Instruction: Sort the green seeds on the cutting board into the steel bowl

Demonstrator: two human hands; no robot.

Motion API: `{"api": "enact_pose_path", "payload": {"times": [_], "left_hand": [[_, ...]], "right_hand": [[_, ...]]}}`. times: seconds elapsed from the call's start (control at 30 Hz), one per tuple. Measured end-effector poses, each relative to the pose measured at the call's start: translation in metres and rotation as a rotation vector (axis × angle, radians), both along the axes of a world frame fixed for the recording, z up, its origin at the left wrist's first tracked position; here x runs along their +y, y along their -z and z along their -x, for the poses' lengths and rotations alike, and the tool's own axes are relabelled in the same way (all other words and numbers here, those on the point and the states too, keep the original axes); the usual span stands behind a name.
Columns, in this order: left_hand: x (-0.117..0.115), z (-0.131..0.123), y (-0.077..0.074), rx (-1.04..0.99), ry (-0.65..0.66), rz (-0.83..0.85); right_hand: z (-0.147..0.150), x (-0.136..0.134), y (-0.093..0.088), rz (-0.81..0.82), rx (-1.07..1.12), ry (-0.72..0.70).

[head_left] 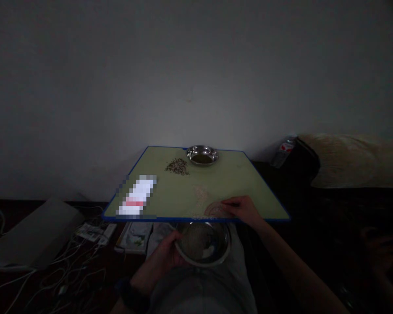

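Observation:
My left hand [174,249] grips the rim of a metal bowl [205,244], held just below the table's front edge above my lap. Between the fingers of my right hand [239,206] is a clear round lid or dish [216,209], tilted on the table by the front edge. Pale grains [200,198] lie scattered beside it, some along the edge over the bowl. Farther back sits a pile of dark and light bits [177,166]. Next to that pile stands a shiny metal dish [202,155] with something dark inside.
The green table [229,174] has a blue rim. A blurred-out bright object [137,196] lies at its left. Tangled cables [72,248] and a grey box [36,231] are on the floor at left. A bottle [284,152] stands behind at right.

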State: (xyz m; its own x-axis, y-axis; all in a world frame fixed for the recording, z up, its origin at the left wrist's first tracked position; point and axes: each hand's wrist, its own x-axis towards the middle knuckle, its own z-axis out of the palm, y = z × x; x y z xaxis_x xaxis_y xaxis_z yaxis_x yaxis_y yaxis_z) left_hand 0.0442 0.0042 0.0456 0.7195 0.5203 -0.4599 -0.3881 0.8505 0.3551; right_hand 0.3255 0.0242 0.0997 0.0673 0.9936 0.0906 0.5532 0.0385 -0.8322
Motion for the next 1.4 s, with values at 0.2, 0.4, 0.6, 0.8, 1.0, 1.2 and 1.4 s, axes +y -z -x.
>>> {"api": "enact_pose_path", "payload": {"times": [0.2, 0.4, 0.6, 0.8, 1.0, 1.2, 1.4], "left_hand": [[0.002, 0.002, 0.000, 0.056, -0.016, 0.004], [0.006, 0.006, 0.003, 0.111, -0.025, -0.025], [0.007, 0.008, -0.006, 0.163, -0.063, -0.022], [0.006, 0.018, -0.022, 0.298, -0.079, -0.016], [0.008, 0.026, -0.025, 0.334, -0.109, -0.028], [0.008, 0.027, -0.023, 0.279, -0.101, -0.022], [0.007, 0.024, -0.025, 0.327, -0.113, -0.048]], "right_hand": [[0.023, 0.008, 0.000, 0.028, 0.046, -0.072], [0.015, 0.009, -0.005, 0.012, 0.102, -0.018], [0.002, 0.005, -0.004, -0.019, 0.042, 0.086], [0.033, 0.012, 0.006, 0.020, 0.055, 0.008], [0.053, 0.023, 0.002, 0.000, 0.024, -0.090], [0.060, 0.027, -0.002, 0.004, 0.054, -0.180], [0.040, 0.026, -0.006, 0.001, 0.090, -0.126]]}}
